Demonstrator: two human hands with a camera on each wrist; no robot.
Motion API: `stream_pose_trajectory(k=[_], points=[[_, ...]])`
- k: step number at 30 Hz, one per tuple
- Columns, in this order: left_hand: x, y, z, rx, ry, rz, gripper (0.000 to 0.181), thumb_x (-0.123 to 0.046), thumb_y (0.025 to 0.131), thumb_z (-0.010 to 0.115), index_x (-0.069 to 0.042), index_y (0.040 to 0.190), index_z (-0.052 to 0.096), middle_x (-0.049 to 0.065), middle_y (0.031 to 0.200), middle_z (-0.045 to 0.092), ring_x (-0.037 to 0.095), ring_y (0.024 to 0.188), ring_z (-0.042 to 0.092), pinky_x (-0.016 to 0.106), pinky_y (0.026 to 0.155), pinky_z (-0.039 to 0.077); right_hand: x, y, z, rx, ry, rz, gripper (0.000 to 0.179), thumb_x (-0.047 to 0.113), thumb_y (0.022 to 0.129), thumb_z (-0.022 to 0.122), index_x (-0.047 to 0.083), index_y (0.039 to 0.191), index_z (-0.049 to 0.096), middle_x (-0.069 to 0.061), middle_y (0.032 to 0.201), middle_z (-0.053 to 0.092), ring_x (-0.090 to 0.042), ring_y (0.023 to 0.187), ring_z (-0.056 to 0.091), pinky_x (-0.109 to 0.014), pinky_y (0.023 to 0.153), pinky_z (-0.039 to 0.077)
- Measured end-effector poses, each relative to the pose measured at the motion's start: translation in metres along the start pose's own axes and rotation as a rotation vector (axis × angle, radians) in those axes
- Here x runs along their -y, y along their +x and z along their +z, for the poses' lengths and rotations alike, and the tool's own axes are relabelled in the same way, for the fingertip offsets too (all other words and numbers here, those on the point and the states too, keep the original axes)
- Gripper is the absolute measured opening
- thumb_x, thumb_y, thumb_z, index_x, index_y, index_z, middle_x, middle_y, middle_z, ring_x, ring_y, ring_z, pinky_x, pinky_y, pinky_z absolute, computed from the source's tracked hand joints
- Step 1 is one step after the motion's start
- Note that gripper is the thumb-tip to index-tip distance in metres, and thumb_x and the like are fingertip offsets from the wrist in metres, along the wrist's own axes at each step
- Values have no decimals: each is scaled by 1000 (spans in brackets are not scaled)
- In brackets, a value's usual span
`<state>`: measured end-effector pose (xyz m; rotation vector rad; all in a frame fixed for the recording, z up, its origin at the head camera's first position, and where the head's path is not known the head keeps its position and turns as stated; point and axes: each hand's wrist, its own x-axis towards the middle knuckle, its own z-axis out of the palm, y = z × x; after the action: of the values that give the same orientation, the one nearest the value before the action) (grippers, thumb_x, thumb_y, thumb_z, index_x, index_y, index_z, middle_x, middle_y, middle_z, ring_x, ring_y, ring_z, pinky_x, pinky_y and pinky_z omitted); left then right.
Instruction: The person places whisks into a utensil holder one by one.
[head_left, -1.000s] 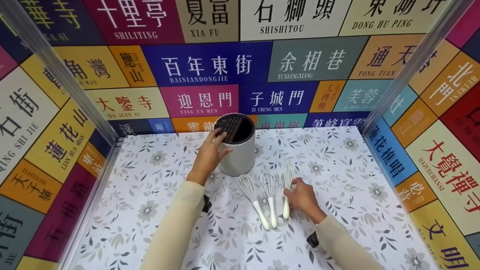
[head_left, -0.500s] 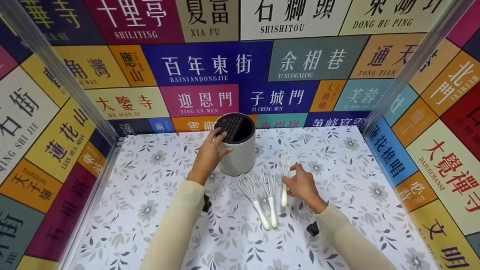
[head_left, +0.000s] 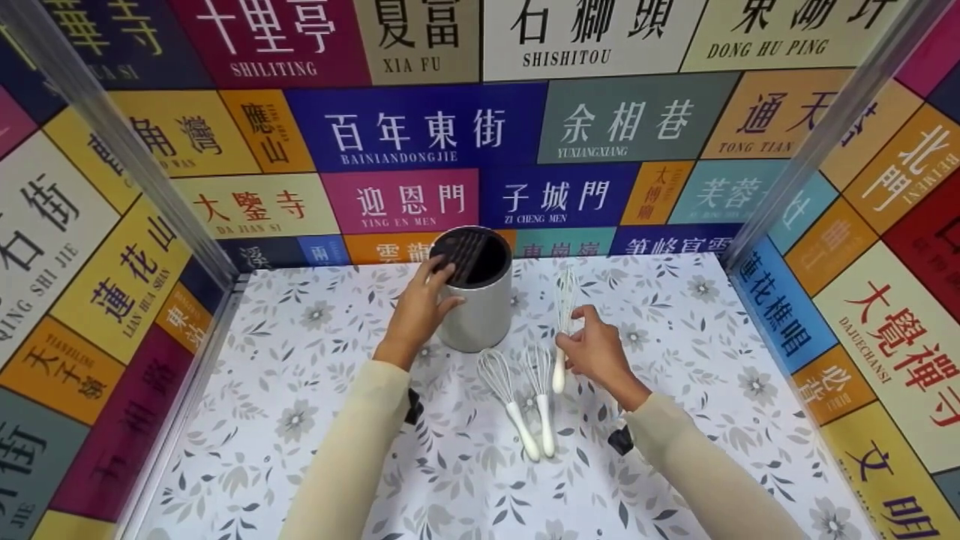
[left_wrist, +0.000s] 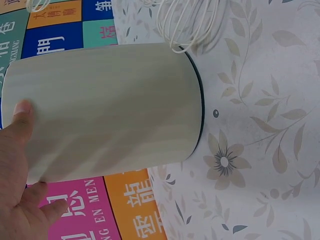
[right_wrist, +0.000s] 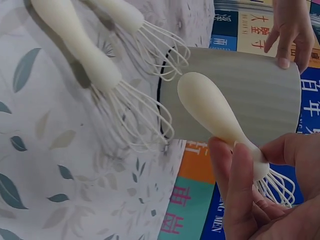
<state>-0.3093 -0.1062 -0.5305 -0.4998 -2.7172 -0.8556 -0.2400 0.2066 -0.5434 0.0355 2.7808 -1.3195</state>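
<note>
A white whisk (head_left: 559,377) is pinched between the thumb and fingers of my right hand (head_left: 598,347), near where handle meets wires. In the head view its wires point toward the back wall; the right wrist view shows its rounded handle end (right_wrist: 207,102) up close. My left hand (head_left: 414,313) holds the rim of a pale grey cylindrical utensil holder (head_left: 478,322), thumb (left_wrist: 22,117) along its side. Inside the holder's dark mouth, a black slotted piece (head_left: 459,251) fills the left part. Two more white whisks, one (head_left: 523,431) left of the other (head_left: 546,431), lie before it.
A white tablecloth (head_left: 300,465) with grey leaves and flowers covers the table. Behind it rises a wall of colourful sign panels (head_left: 416,124), with more panels on both sides. Clear upright strips (head_left: 802,142) run along the corners.
My right hand has lifted the whisk from beside the other two and moved it forward and slightly left, toward the holder's right side. My left hand has stayed at the rim.
</note>
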Motion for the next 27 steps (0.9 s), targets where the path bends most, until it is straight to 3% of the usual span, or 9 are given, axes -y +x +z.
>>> stream_pose_trajectory(k=[14,22,27], points=[[0,0,0,-9,30,8,61,-37,94,72,-14,148,55,12,158,43,34,140,51,47,112,48,51,24,-9,-53,-6,-127,42,29,94,62,12,129,46,-10,90,77,-27,64,74,-31,51,59],[-2,0,-1,20,19,-28,63,-39,94,72,-17,150,54,9,160,41,31,142,49,45,115,45,76,37,-19,-53,36,-162,43,27,94,62,13,130,45,-9,93,76,-24,67,74,-33,53,60],[-1,0,-1,19,-2,-26,62,-38,94,72,-17,150,54,9,160,41,32,143,49,46,116,44,93,45,-25,-47,56,-206,41,26,94,62,13,129,44,-10,94,75,-30,70,75,-34,54,60]])
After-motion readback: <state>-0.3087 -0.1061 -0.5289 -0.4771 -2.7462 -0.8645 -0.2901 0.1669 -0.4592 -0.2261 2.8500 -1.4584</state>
